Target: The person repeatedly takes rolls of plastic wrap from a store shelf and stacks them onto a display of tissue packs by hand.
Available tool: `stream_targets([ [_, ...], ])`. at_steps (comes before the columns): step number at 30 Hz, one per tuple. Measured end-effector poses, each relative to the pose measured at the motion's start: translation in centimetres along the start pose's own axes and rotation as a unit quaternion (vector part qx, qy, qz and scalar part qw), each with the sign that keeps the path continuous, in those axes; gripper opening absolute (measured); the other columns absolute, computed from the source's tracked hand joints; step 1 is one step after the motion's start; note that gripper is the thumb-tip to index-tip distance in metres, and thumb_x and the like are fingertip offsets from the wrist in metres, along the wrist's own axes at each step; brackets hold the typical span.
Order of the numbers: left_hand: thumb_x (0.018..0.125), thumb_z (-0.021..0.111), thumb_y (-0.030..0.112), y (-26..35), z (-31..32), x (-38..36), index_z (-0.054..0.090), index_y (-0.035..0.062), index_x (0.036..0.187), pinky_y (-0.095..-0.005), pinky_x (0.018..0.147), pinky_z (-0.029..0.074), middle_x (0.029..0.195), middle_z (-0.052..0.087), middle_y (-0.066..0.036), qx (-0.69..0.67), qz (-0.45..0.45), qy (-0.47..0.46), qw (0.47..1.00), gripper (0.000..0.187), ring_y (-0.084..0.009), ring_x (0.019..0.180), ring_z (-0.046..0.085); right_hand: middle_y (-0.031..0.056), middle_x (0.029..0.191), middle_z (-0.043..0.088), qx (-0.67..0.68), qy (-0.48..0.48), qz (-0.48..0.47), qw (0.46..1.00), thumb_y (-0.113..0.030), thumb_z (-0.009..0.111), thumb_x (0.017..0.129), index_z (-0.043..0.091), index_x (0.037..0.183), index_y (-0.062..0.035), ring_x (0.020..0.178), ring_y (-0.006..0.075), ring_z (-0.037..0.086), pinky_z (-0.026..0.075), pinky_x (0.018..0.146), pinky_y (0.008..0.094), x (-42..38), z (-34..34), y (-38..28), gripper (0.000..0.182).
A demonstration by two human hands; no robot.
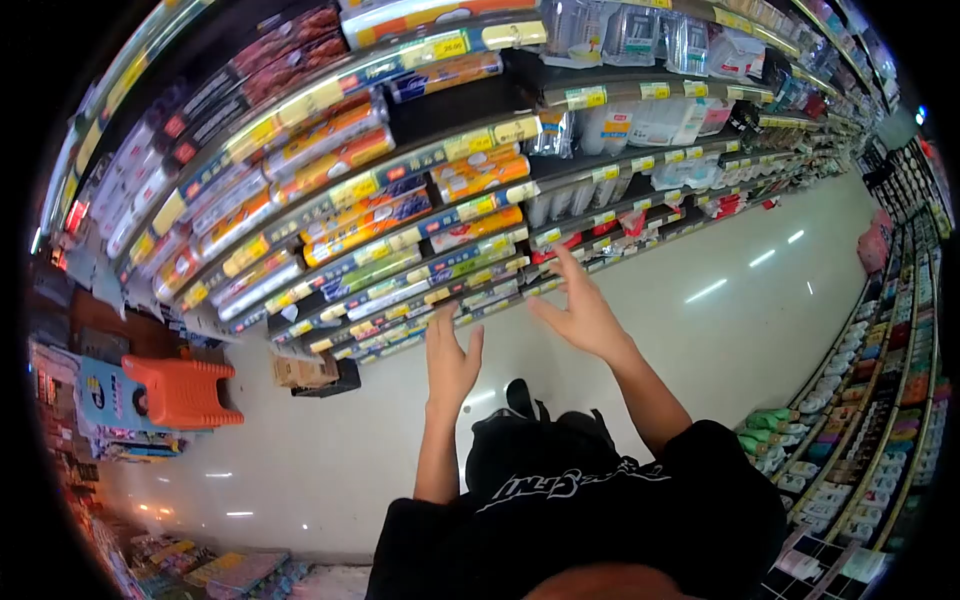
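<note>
Both hands are raised in front of the shelves, apart from each other. My left hand (pixel 452 358) has its thumb held away from the fingers and holds nothing; it is nearest to the lower shelf rows. To its right, my right hand (pixel 583 310) is spread, with nothing in it, near red packages (pixel 603 228) on a low shelf. Yellow and orange packaged rolls (pixel 365 222) fill shelves at the left. Clear plastic containers (pixel 632 38) stand on the upper shelves at the right.
An orange plastic stool (pixel 183 390) is at the left, with cardboard boxes (pixel 305 372) by the shelf end. More stocked shelves (pixel 870 400) curve along the right side. A pink object (pixel 874 245) stands at the far end of the pale floor (pixel 770 270).
</note>
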State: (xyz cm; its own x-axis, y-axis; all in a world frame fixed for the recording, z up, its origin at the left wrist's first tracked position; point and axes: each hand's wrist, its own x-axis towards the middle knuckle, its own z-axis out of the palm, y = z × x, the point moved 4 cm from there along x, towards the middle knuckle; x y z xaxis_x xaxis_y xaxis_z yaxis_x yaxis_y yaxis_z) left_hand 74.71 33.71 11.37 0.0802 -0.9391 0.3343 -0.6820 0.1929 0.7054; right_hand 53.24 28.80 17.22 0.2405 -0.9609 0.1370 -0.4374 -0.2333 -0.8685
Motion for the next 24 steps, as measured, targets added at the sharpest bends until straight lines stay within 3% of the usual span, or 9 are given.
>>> stream_targets([
  [5, 0.09, 0.065, 0.017, 3.8, -1.7, 11.7, 0.045, -0.003, 0.131, -0.0406, 0.099, 0.042, 0.126, 0.053, -0.022, -0.012, 0.074, 0.071, 0.995, 0.05, -0.0354, 0.118, 0.052, 0.0289, 0.14, 0.042, -0.007, 0.094, -0.039, 0.995, -0.023, 0.073, 0.083, 0.027, 0.143, 0.0098, 0.127, 0.0366, 0.048, 0.042, 0.102, 0.0391, 7.8, -3.3, -0.1, 0.083],
  [8, 0.09, 0.064, 0.016, 3.9, -2.2, 17.5, 0.042, -0.0029, 0.136, -0.0394, 0.105, 0.039, 0.136, 0.048, -0.02, -0.155, -0.009, 0.085, 0.984, 0.054, -0.029, 0.125, 0.049, 0.0292, 0.139, 0.043, 0.029, 0.103, -0.038, 0.993, -0.024, 0.073, 0.083, 0.025, 0.143, 0.0098, 0.127, 0.0355, 0.049, 0.045, 0.098, 0.0396, 12.7, -4.1, -1.5, 0.084],
  [14, 0.087, 0.067, 0.019, 2.6, -1.4, 28.0, 0.035, -0.0082, 0.138, -0.0407, 0.105, 0.038, 0.135, 0.046, -0.024, -0.165, 0.0, 0.186, 0.969, 0.065, -0.0335, 0.122, 0.048, 0.0308, 0.133, 0.047, 0.15, 0.079, -0.026, 0.985, -0.024, 0.076, 0.081, 0.02, 0.146, 0.0073, 0.12, 0.0337, 0.054, 0.049, 0.092, 0.0384, 24.4, -4.0, -0.9, 0.091],
  [15, 0.086, 0.068, 0.019, 2.7, -1.5, 29.8, 0.035, -0.0091, 0.138, -0.0415, 0.104, 0.038, 0.135, 0.045, -0.025, -0.151, -0.007, 0.196, 0.969, 0.067, -0.0343, 0.122, 0.048, 0.0258, 0.126, 0.053, 0.248, 0.066, 0.015, 0.966, -0.016, 0.075, 0.083, 0.02, 0.148, 0.0034, 0.105, 0.0221, 0.059, 0.05, 0.087, 0.0316, 26.2, -4.0, -1.5, 0.087],
  [16, 0.084, 0.07, 0.021, 2.8, -1.6, 31.4, 0.041, -0.0087, 0.133, -0.0411, 0.102, 0.039, 0.128, 0.05, -0.027, -0.102, 0.013, 0.246, 0.964, 0.064, -0.0357, 0.117, 0.051, 0.022, 0.124, 0.054, 0.267, 0.091, -0.034, 0.959, -0.014, 0.074, 0.083, 0.025, 0.146, 0.0035, 0.105, 0.0211, 0.06, 0.049, 0.088, 0.0313, 28.7, -3.8, -1.1, 0.082],
  [18, 0.085, 0.07, 0.016, 2.0, -1.2, 34.5, 0.053, -0.0013, 0.124, -0.0379, 0.099, 0.04, 0.122, 0.059, -0.02, -0.143, -0.003, 0.193, 0.971, 0.046, -0.0278, 0.115, 0.055, 0.012, 0.123, 0.057, 0.326, 0.083, -0.103, 0.936, -0.008, 0.073, 0.084, 0.04, 0.137, 0.0016, 0.108, 0.0169, 0.058, 0.047, 0.093, 0.0307, 33.0, -3.7, -0.7, 0.063],
  [19, 0.086, 0.067, 0.017, 1.4, -0.8, 35.9, 0.057, 0.0013, 0.121, -0.039, 0.097, 0.041, 0.118, 0.062, -0.017, -0.149, 0.023, 0.186, 0.971, 0.039, -0.0281, 0.112, 0.057, 0.0115, 0.123, 0.057, 0.355, 0.067, -0.109, 0.926, -0.012, 0.069, 0.085, 0.047, 0.129, -0.0012, 0.116, 0.0238, 0.055, 0.043, 0.098, 0.0374, 34.8, -3.1, -0.4, 0.05],
  [21, 0.09, 0.059, 0.02, -0.6, -0.1, 38.6, 0.062, 0.0043, 0.116, -0.0432, 0.097, 0.043, 0.12, 0.061, -0.018, 0.208, 0.034, 0.118, 0.97, 0.03, -0.0346, 0.113, 0.056, 0.0088, 0.13, 0.055, 0.07, 0.143, -0.13, 0.979, -0.019, 0.062, 0.092, 0.05, 0.129, -0.0052, 0.122, 0.0262, 0.051, 0.039, 0.104, 0.042, 36.9, -3.0, 1.5, 0.042],
  [24, 0.092, 0.057, 0.028, -1.9, 0.3, 39.2, 0.056, 0.0065, 0.126, -0.0429, 0.103, 0.038, 0.13, 0.055, -0.017, 0.151, 0.057, 0.143, 0.977, 0.04, -0.034, 0.121, 0.05, 0.0087, 0.134, 0.052, 0.1, 0.169, -0.169, 0.966, -0.02, 0.058, 0.093, 0.047, 0.133, -0.007, 0.123, 0.0275, 0.049, 0.038, 0.105, 0.0431, 42.4, 0.1, 9.9, 0.043],
])
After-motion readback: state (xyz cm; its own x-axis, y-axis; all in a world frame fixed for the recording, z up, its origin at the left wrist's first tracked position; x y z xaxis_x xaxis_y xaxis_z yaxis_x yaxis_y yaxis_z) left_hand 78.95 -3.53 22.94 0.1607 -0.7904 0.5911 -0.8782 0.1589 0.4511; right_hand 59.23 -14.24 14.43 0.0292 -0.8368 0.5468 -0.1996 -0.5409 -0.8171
